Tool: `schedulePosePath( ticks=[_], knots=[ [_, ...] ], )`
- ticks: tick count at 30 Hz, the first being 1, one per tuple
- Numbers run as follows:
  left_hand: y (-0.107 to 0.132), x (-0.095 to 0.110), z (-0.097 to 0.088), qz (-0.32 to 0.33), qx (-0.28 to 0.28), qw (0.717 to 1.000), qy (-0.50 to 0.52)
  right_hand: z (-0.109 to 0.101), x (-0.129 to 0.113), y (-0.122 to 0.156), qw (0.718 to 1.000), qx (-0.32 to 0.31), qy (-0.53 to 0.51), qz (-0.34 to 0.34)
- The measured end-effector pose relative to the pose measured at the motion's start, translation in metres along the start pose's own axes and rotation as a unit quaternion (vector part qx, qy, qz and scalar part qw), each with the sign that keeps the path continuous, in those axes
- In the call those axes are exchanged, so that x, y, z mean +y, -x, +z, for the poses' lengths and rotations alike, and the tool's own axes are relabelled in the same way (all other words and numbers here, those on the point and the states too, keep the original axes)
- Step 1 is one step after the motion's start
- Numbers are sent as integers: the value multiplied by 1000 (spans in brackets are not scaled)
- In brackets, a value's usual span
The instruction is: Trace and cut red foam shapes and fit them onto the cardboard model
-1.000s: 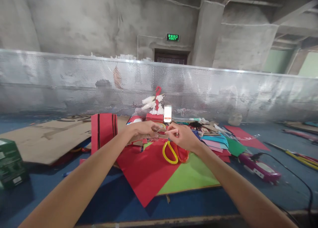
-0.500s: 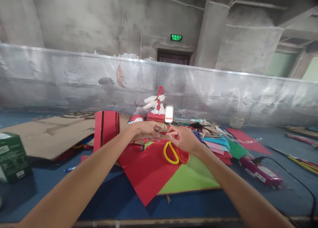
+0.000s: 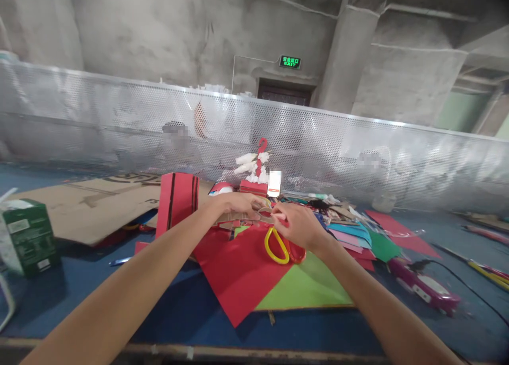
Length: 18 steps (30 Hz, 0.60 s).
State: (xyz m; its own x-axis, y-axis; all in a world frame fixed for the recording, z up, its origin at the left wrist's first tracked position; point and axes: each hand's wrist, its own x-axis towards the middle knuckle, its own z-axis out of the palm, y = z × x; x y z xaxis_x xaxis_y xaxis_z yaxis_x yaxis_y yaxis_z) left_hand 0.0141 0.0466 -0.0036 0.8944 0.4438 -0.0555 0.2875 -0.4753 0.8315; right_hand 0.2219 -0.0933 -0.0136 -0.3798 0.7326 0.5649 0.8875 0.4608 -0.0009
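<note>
My left hand (image 3: pixel 243 204) is closed on a small curved cardboard strip (image 3: pixel 264 216), brown with some red showing, above the middle of the pile. From the other side my right hand (image 3: pixel 297 223) pinches at the strip's right end; its fingertips are partly hidden. Just below the right hand lie scissors with a yellow and a red handle (image 3: pixel 277 247), their blades out of sight. Under them is a red sheet (image 3: pixel 236 280), one corner pointing at me, over a light green sheet (image 3: pixel 306 285).
A red box with black stripes (image 3: pixel 170 203) stands left of my hands. Behind are white flowers (image 3: pixel 257 166) on a red base and a phone (image 3: pixel 274 184). Farther left sit flat cardboard (image 3: pixel 91 211) and a green box (image 3: pixel 29 235). A purple power strip (image 3: pixel 423 286) lies right.
The whole view has shifted slightly, so things sit a little farther right. Both hands stay together at the strip, with the right fingers slightly changed in pose.
</note>
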Motion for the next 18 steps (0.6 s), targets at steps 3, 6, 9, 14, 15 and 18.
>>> schedulePosePath(
  ticks=[3,6,9,14,15,18],
  knots=[
    [-1,0,0,8,-11,1000,16,-1,2,1,1000,5,-26,3],
    [-3,-1,-2,12,-20,1000,14,-2,5,1,998,14,-54,15],
    [-6,-2,-4,14,1,999,-38,0,7,0,995,16,-93,27],
    [-8,-1,-5,-29,-3,999,-20,7,9,-4,989,20,-137,48],
    [-8,-1,-5,-39,-4,999,-10,9,10,-5,988,22,-139,57],
    [-12,-3,-9,-55,-2,998,-5,13,14,-6,987,23,-142,76]
  ],
)
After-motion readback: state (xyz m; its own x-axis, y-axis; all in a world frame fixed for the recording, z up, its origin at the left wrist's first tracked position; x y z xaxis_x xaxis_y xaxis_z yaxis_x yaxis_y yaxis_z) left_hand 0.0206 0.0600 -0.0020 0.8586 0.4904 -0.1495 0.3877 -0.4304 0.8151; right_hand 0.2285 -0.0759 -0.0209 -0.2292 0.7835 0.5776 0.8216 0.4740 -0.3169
